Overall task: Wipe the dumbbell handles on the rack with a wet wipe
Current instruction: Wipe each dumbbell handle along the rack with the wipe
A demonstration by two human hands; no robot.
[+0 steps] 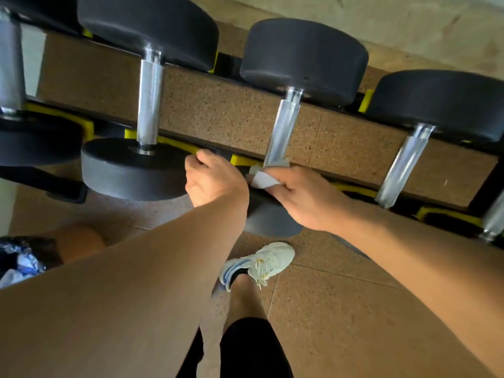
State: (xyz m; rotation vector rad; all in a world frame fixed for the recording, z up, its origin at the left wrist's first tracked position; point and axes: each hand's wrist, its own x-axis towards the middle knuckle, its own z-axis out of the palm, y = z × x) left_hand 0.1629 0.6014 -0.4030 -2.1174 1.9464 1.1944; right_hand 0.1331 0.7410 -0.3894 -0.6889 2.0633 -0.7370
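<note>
Right hand [302, 197] grips wet wipe [263, 179] around upright handle's [282, 130] near end.

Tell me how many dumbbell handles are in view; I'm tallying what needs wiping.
5: far-left handle, second handle, middle handle where the right hand holds the wipe, fourth handle, right-edge handle. More may lie outside view.

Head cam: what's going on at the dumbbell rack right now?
A person is wiping dumbbell handles on a rack. The right hand holds a white wet wipe against the near end of the middle dumbbell's knurled handle. The left hand rests by the rack's front rail, beside the neighbouring dumbbell's near head; whether it grips anything is unclear. The other handles show no wipe.
</note>
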